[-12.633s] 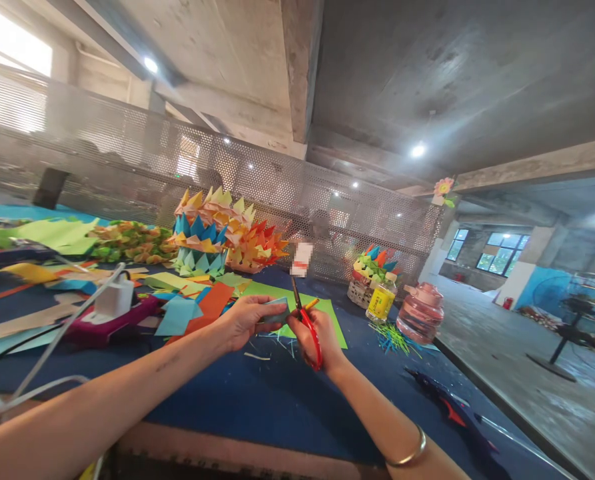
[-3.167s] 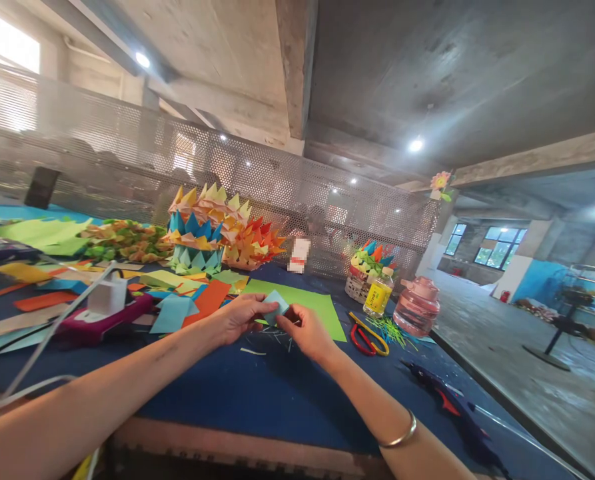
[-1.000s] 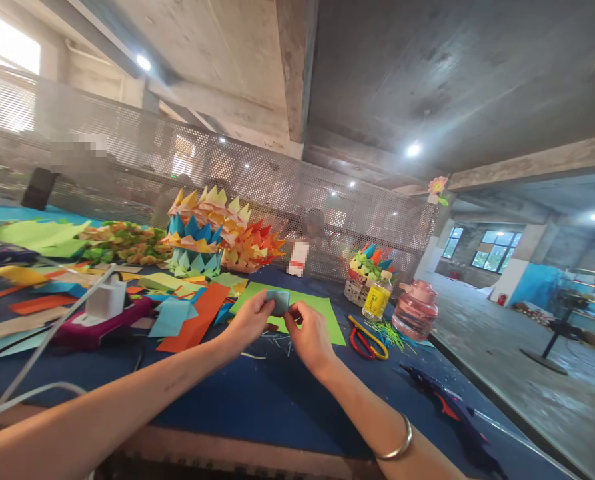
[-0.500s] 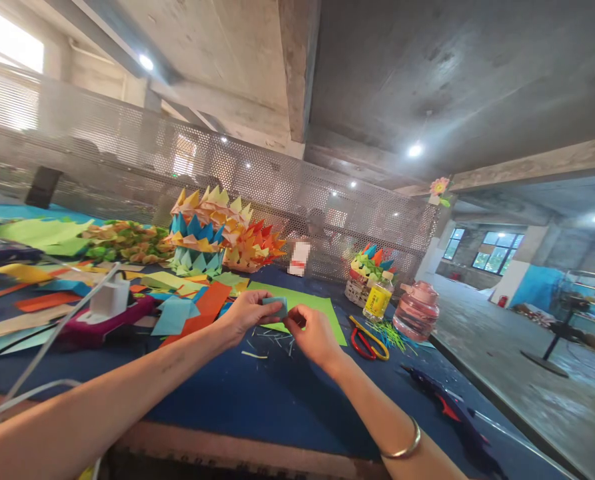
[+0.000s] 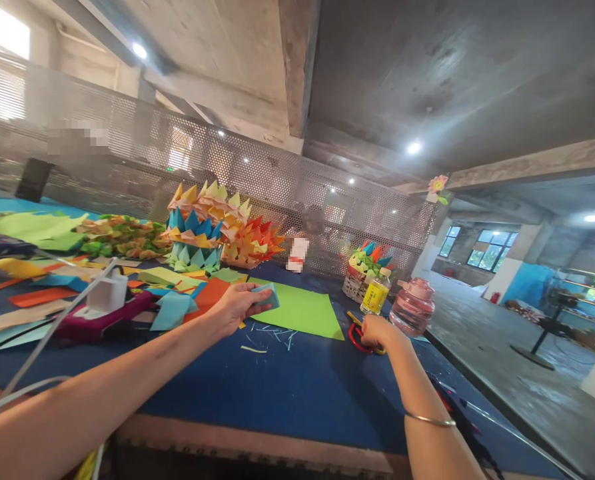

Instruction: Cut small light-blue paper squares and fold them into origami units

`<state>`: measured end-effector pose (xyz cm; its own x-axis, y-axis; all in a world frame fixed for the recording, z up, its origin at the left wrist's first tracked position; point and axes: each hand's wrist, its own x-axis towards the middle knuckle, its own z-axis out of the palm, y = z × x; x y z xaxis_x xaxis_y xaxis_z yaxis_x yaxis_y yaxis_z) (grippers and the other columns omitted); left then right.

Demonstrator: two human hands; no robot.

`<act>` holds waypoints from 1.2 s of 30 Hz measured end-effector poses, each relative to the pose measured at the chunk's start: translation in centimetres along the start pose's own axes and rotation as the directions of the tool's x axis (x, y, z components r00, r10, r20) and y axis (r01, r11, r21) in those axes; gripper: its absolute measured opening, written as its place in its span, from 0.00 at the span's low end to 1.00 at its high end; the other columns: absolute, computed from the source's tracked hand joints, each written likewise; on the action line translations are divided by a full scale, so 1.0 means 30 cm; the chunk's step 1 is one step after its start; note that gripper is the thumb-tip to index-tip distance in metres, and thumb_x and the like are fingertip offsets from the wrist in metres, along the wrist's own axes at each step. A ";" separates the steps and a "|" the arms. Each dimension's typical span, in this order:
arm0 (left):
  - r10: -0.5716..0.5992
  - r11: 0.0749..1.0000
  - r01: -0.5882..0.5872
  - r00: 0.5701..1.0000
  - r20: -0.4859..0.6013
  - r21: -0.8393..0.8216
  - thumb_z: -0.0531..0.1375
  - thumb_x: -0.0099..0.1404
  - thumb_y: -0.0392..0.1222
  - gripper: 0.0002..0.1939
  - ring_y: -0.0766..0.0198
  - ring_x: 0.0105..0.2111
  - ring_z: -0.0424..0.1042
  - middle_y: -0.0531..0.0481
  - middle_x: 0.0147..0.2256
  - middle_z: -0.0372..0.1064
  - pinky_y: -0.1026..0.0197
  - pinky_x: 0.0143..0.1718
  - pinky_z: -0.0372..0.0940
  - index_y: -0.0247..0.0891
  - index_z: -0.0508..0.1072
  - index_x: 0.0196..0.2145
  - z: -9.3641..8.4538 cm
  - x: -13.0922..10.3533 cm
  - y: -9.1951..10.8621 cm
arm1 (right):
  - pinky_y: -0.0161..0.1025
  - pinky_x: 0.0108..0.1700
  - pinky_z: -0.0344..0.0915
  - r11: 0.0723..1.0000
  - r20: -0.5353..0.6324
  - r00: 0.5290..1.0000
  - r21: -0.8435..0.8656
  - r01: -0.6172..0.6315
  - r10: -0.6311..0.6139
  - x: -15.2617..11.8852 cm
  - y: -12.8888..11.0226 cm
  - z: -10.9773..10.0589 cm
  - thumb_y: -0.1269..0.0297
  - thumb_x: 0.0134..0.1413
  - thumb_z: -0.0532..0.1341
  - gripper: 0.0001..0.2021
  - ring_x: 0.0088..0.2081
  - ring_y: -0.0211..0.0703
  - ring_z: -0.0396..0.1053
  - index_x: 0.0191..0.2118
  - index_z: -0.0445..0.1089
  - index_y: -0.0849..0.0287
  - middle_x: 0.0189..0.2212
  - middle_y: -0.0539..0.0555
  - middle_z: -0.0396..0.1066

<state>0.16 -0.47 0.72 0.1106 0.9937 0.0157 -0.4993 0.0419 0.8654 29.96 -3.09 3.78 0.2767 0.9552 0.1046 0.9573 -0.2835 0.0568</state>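
Observation:
My left hand [image 5: 234, 310] is closed over the green sheet's left edge, pinching a small folded piece of light blue paper [image 5: 271, 296]. Over to the right, my right hand [image 5: 378, 331] has its fingers curled down on the scissors [image 5: 358, 342], which have red and yellow handles and lie on the blue table. My fingers cover part of those handles. A bright green paper sheet [image 5: 310, 312] lies flat between my hands. In front of it are thin pale paper slivers [image 5: 274, 333].
Folded-paper crowns [image 5: 197, 230] stand behind. Paper strips [image 5: 47, 297], a purple power strip [image 5: 82, 323] and white cable occupy the left. A yellow-labelled bottle [image 5: 376, 297] and pink jug [image 5: 412, 308] stand at right; a glue gun [image 5: 460, 413] lies partly behind my right forearm.
My right hand has left the blue paper and moved right, down onto the scissors. My left hand still holds the paper, shifted slightly left. The view has turned a little.

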 end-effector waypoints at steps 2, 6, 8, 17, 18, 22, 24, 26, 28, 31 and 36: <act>-0.003 1.000 0.003 1.000 0.003 -0.012 0.66 0.43 0.27 0.06 0.68 0.23 0.71 0.50 0.22 0.72 0.67 0.29 0.70 0.30 0.72 0.20 -0.003 0.005 -0.001 | 0.34 0.23 0.59 0.999 0.052 0.999 0.038 -0.010 0.008 0.012 0.008 0.020 0.79 0.29 0.62 0.06 0.24 0.47 0.70 0.20 0.69 0.64 0.18 0.58 0.70; -0.012 1.000 0.012 1.000 0.005 -0.023 0.66 0.44 0.26 0.06 0.68 0.22 0.71 0.50 0.22 0.71 0.67 0.28 0.70 0.30 0.71 0.20 -0.003 0.001 0.007 | 0.35 0.23 0.59 0.991 0.002 1.000 0.136 0.002 -0.002 0.021 -0.001 0.027 0.75 0.31 0.63 0.14 0.27 0.48 0.70 0.32 0.69 0.67 0.23 0.59 0.70; -0.015 1.000 0.015 1.000 0.002 -0.025 0.66 0.44 0.27 0.06 0.69 0.22 0.71 0.50 0.22 0.71 0.67 0.28 0.70 0.30 0.71 0.19 0.001 -0.006 0.015 | 0.35 0.25 0.59 0.977 -0.081 0.996 0.206 0.059 -0.043 0.016 -0.032 0.016 0.71 0.37 0.62 0.19 0.29 0.47 0.69 0.41 0.65 0.68 0.25 0.59 0.70; -0.025 0.999 0.026 1.000 0.001 -0.045 0.63 0.49 0.27 0.03 0.68 0.21 0.71 0.48 0.22 0.71 0.67 0.24 0.71 0.29 0.71 0.22 0.001 -0.006 0.025 | 0.30 0.17 0.59 0.303 -0.227 0.810 0.846 0.439 -0.541 -0.142 -0.353 0.028 0.55 0.48 0.58 0.23 0.20 0.35 0.63 0.49 0.52 0.54 0.23 0.44 0.58; -0.021 0.999 0.021 1.000 0.000 -0.047 0.63 0.49 0.27 0.04 0.68 0.21 0.71 0.48 0.22 0.71 0.67 0.24 0.71 0.29 0.71 0.22 0.001 -0.006 0.026 | 0.30 0.16 0.58 0.273 -0.217 0.809 0.867 0.417 -0.547 -0.157 -0.370 0.032 0.54 0.47 0.58 0.21 0.18 0.34 0.61 0.45 0.54 0.55 0.23 0.44 0.57; 0.005 0.998 -0.005 1.000 -0.010 -0.061 0.64 0.49 0.27 0.04 0.68 0.22 0.71 0.49 0.22 0.71 0.68 0.25 0.71 0.29 0.71 0.21 0.005 -0.012 0.032 | 0.32 0.17 0.56 0.350 -0.170 0.830 0.848 0.398 -0.531 -0.192 -0.384 0.030 0.50 0.50 0.55 0.16 0.15 0.31 0.53 0.35 0.54 0.56 0.20 0.43 0.54; 0.029 0.997 -0.029 1.000 -0.011 -0.071 0.63 0.50 0.27 0.04 0.68 0.22 0.71 0.49 0.23 0.71 0.67 0.25 0.71 0.29 0.71 0.21 0.007 -0.016 0.036 | 0.33 0.23 0.57 0.410 -0.241 0.799 0.755 0.511 -0.552 -0.206 -0.379 0.023 0.50 0.52 0.53 0.15 0.20 0.32 0.55 0.31 0.54 0.57 0.21 0.44 0.54; 0.052 0.995 -0.052 0.999 -0.002 -0.084 0.63 0.50 0.27 0.03 0.68 0.22 0.71 0.48 0.23 0.72 0.67 0.25 0.71 0.29 0.71 0.22 0.007 -0.018 0.038 | 0.33 0.27 0.56 0.463 -0.289 0.762 0.652 0.600 -0.580 -0.223 -0.382 0.019 0.49 0.52 0.53 0.15 0.23 0.34 0.55 0.29 0.54 0.57 0.21 0.45 0.55; 0.060 0.993 -0.058 0.998 0.014 -0.101 0.64 0.48 0.28 0.04 0.67 0.23 0.71 0.48 0.23 0.72 0.65 0.27 0.71 0.29 0.71 0.22 0.005 -0.017 0.037 | 0.33 0.26 0.54 0.514 -0.286 0.755 0.588 0.625 -0.590 -0.241 -0.391 0.017 0.49 0.52 0.53 0.15 0.22 0.35 0.54 0.29 0.55 0.57 0.20 0.45 0.54; 0.052 0.992 -0.049 0.998 0.025 -0.112 0.67 0.44 0.30 0.08 0.67 0.23 0.72 0.47 0.25 0.73 0.64 0.30 0.71 0.29 0.71 0.22 0.002 -0.016 0.033 | 0.32 0.25 0.51 0.556 -0.280 0.764 0.549 0.625 -0.582 -0.258 -0.407 0.020 0.49 0.52 0.53 0.15 0.21 0.34 0.53 0.29 0.55 0.57 0.19 0.44 0.54; 0.039 0.995 -0.037 0.999 0.021 -0.088 0.68 0.43 0.32 0.09 0.66 0.23 0.72 0.46 0.26 0.73 0.65 0.27 0.70 0.29 0.71 0.23 0.009 -0.028 0.035 | 0.32 0.24 0.49 0.553 -0.287 0.757 0.541 0.634 -0.587 -0.249 -0.409 0.033 0.50 0.53 0.52 0.15 0.20 0.33 0.52 0.29 0.55 0.58 0.18 0.44 0.54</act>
<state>-0.21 -1.28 1.75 0.1086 0.9923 0.0600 -0.5769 0.0138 0.8167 16.23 -6.65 1.32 -0.3763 0.8652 0.3313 0.7500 0.4944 -0.4394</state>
